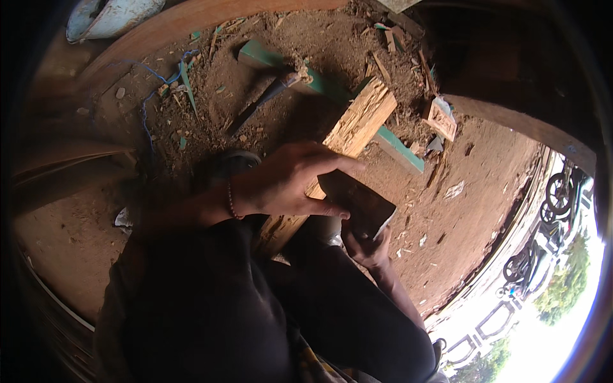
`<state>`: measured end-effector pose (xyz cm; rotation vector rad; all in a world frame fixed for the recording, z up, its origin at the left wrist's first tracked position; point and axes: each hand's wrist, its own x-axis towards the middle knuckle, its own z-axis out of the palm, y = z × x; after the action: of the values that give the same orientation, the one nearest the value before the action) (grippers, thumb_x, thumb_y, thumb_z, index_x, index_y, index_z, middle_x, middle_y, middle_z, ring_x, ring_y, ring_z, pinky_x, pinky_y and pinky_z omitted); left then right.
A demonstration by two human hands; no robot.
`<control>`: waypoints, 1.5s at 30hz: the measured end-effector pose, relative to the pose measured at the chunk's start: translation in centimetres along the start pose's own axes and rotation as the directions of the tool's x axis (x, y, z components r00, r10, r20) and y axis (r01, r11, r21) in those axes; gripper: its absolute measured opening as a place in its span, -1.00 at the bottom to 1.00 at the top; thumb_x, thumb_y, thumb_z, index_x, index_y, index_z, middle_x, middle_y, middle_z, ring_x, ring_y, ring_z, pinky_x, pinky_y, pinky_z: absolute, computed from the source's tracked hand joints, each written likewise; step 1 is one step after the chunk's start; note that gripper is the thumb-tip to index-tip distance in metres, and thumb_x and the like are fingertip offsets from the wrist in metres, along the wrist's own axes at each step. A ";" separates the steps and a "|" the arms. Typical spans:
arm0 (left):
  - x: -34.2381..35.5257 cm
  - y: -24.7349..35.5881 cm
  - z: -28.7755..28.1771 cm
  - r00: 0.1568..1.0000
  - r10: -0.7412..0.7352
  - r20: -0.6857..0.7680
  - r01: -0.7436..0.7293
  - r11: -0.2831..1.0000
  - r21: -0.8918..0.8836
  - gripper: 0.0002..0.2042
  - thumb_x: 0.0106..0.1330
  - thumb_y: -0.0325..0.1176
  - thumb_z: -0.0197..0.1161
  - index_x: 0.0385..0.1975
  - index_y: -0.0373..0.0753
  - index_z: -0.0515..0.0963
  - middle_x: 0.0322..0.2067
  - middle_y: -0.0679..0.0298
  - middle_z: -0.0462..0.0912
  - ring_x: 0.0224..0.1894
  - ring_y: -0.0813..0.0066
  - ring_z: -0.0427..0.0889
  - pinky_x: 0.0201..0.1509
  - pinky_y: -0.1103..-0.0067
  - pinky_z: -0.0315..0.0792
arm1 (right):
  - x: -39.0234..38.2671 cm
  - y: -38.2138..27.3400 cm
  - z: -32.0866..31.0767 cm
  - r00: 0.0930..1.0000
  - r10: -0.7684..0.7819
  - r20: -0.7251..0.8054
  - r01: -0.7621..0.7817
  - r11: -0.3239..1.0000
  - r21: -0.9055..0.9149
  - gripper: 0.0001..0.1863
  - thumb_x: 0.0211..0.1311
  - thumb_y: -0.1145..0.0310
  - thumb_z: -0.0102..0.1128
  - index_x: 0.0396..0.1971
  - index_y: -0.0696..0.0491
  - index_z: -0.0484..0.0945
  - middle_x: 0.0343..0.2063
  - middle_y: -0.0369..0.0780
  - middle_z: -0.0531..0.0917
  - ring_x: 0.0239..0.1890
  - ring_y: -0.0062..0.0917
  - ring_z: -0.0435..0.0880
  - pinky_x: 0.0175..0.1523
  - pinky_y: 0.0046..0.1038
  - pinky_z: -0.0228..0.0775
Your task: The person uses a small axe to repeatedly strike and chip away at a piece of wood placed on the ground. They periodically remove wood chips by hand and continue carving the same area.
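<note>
My left hand (pixel 290 182), with a beaded bracelet at the wrist, reaches over a rough, pale wooden block (pixel 361 121). Its thumb and forefinger are spread apart on either side of one end of a dark, flat, four-sided piece (pixel 364 203), which looks like a tool's blade. Whether they press on it I cannot tell. My right hand (pixel 370 247) is closed at the near lower corner of this dark piece, where a pale edge shows. The wooden block slants from between my legs up and away to the right, its lower part partly hidden by my left hand.
Beyond the block a green-painted wooden bar (pixel 402 150) lies on the dirt floor among chips. A dark, tapering tool (pixel 262 102) lies left of it, near a blue string (pixel 150 121). A wooden beam (pixel 530 118) crosses at right; motorcycles (pixel 559 195) stand outside.
</note>
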<state>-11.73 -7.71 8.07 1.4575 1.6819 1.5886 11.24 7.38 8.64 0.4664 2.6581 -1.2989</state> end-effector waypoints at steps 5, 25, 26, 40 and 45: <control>0.2 0.2 -0.8 0.999 0.012 0.030 -0.011 0.999 -0.036 -0.54 0.01 -0.06 0.54 -0.24 -0.27 0.60 -0.40 0.20 0.67 -0.35 0.29 0.70 -0.25 0.44 0.56 | 0.1 -0.6 0.9 0.987 0.079 -0.143 -0.017 0.920 0.390 -0.56 0.02 0.46 0.34 -0.04 0.13 0.53 -0.27 -0.18 0.67 -0.25 -0.51 0.67 -0.12 -0.46 0.53; 11.6 -0.8 7.8 0.934 0.185 0.307 -0.267 0.930 0.253 -0.70 0.02 -0.30 0.48 -0.36 -0.30 0.54 -0.41 0.15 0.63 -0.32 0.20 0.68 -0.21 0.38 0.56 | 3.3 3.0 -5.3 0.677 0.607 -0.416 0.079 0.502 0.861 -0.21 0.28 -0.06 0.13 0.35 0.07 0.11 0.27 -0.05 0.32 0.36 -0.27 0.24 0.34 -0.07 0.17; 11.3 -0.9 8.1 0.930 0.191 0.314 -0.270 0.936 0.228 -0.69 0.00 -0.31 0.49 -0.35 -0.30 0.54 -0.34 0.13 0.65 -0.26 0.18 0.69 -0.15 0.37 0.56 | 3.1 3.6 -5.6 0.691 0.540 -0.481 0.141 0.551 0.822 -0.20 0.32 -0.26 -0.08 0.33 0.04 0.15 0.30 -0.05 0.27 0.40 -0.24 0.16 0.34 0.02 0.13; 10.5 3.5 8.0 0.952 0.287 0.107 -0.300 0.942 0.149 -0.67 0.04 -0.27 0.49 -0.48 -0.25 0.41 -0.51 0.21 0.49 -0.43 0.24 0.60 -0.38 0.38 0.50 | 5.4 -2.8 -13.7 0.729 0.422 -0.539 0.305 0.504 0.808 -0.66 0.47 0.14 -0.16 -0.13 0.12 0.45 -0.39 -0.16 0.62 -0.51 -0.58 0.53 -0.43 -0.60 0.37; 9.2 3.5 8.0 0.965 0.212 0.156 -0.242 0.949 0.203 -0.69 0.03 -0.31 0.49 -0.46 -0.24 0.43 -0.49 0.21 0.53 -0.43 0.27 0.62 -0.39 0.41 0.51 | 6.6 -3.6 -11.8 0.655 0.577 -0.488 0.092 0.580 0.810 -0.72 0.46 0.26 -0.11 -0.19 0.15 0.51 -0.46 -0.19 0.63 -0.49 -0.65 0.55 -0.52 -0.64 0.34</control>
<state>-7.12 3.33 12.30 1.8857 1.7077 1.4125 3.90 16.03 16.81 1.7748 2.0416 -2.5539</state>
